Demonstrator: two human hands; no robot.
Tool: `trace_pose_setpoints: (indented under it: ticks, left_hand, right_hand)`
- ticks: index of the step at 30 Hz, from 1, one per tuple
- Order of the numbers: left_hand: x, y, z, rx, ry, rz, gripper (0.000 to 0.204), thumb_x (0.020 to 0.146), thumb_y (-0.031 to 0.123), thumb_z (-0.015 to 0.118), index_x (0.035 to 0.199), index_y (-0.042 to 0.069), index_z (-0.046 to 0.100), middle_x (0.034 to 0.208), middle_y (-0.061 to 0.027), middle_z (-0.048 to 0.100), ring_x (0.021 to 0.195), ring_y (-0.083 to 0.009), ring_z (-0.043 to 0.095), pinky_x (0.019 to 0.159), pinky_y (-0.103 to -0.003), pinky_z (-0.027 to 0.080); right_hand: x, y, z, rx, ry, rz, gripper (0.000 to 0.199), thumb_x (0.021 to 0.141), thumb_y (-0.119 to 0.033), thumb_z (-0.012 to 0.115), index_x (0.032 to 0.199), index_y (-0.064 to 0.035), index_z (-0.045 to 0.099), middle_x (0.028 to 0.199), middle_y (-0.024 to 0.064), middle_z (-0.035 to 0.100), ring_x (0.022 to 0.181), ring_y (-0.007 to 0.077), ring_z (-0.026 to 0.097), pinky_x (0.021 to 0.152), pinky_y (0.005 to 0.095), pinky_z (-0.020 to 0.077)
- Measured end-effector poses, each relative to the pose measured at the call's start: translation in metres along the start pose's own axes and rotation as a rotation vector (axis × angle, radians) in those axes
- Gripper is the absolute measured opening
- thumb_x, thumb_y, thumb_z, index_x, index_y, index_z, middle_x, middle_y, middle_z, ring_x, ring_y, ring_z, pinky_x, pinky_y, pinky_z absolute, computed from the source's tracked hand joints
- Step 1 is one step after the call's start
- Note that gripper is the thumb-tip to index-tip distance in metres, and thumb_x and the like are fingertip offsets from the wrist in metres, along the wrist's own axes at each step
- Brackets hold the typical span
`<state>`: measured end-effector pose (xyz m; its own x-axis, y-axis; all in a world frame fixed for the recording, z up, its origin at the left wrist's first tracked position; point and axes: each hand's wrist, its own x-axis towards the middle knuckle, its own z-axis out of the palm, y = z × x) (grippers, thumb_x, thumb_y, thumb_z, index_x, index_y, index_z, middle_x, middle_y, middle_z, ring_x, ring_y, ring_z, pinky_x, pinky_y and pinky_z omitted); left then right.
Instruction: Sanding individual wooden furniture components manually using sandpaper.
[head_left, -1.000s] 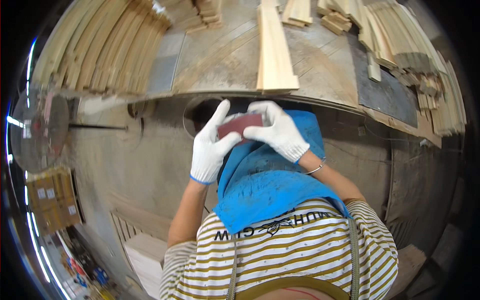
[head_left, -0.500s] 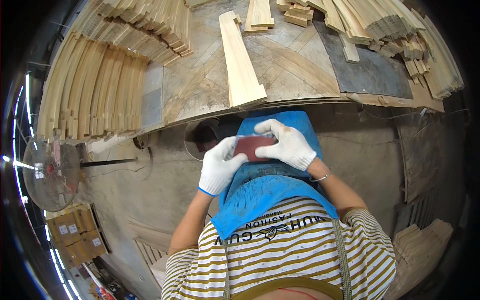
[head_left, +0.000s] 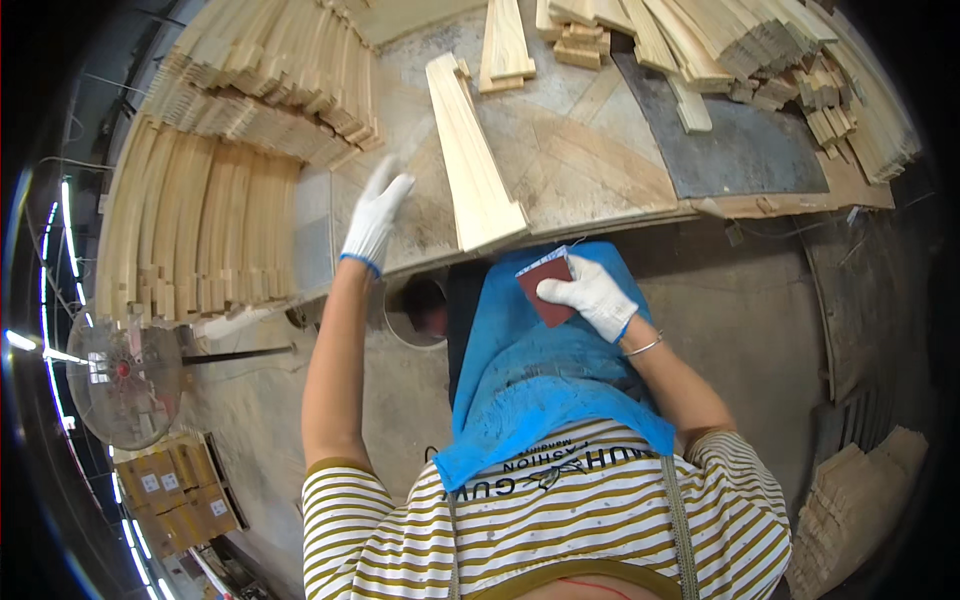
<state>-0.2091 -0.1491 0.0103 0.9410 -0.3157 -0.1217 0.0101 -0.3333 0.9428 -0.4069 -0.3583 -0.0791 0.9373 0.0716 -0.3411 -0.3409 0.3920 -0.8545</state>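
Observation:
A folded piece of reddish-brown sandpaper [head_left: 546, 292] is gripped by my right hand [head_left: 597, 298], in a white knit glove, above the blue apron [head_left: 530, 350] on my lap. The thumb lies across its face; the other fingers are mostly behind it. My left hand [head_left: 377, 212], gloved alike, reaches over the tabletop with nothing in it. Its fingers are stretched out and a little blurred. To its right a pale wooden board [head_left: 474, 160] lies lengthwise, its wide end near the table's front edge. A narrow piece of wood shows beside the board's far end.
Tall stacks of wooden boards [head_left: 205, 215] stand on the table's left. More board piles [head_left: 740, 45] lie at the back right, near a dark sheet [head_left: 740, 150]. A floor fan [head_left: 125, 370] and cardboard boxes [head_left: 175, 490] are at the left; further boards [head_left: 855, 510] stand lower right.
My left hand has let go of the sandpaper and moved forward and left over the table. My right hand keeps the sandpaper, now tilted. The view has shifted slightly.

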Motion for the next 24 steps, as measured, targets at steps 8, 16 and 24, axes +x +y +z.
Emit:
trace_pose_setpoints:
  ticks: [8,16,24]
  left_hand:
    - [0.121,0.025,0.019,0.194,0.001,0.23,0.057,0.089,0.04,0.056,0.132,0.003,0.05,0.134,-0.0127,0.051,0.121,-0.0269,0.048,0.098,-0.035,0.039]
    - [0.206,0.012,0.031,-0.013,-0.104,0.006,0.069,0.085,0.054,0.057,0.135,0.008,0.048,0.139,-0.0125,0.046,0.128,-0.0252,0.04,0.103,-0.038,0.034]
    - [0.222,0.012,0.047,0.042,-0.209,-0.155,0.085,0.081,0.064,0.055,0.134,-0.002,0.047,0.135,-0.0183,0.05,0.126,-0.027,0.046,0.107,-0.038,0.031]
  right_hand:
    - [0.03,0.028,0.015,0.269,-0.044,0.006,0.034,0.086,-0.019,0.069,0.115,-0.0031,0.06,0.101,0.0016,0.065,0.088,0.0098,0.059,0.08,0.0265,0.0485]
    - [0.037,0.031,0.028,0.497,-0.112,-0.019,0.058,0.085,-0.03,0.07,0.129,-0.0008,0.047,0.118,0.0122,0.061,0.104,0.0204,0.06,0.092,0.0346,0.0486]
    - [0.027,0.023,0.024,0.519,-0.094,0.048,0.04,0.088,-0.024,0.066,0.12,-0.0016,0.055,0.111,0.0082,0.063,0.098,0.0156,0.059,0.087,0.03,0.0479]
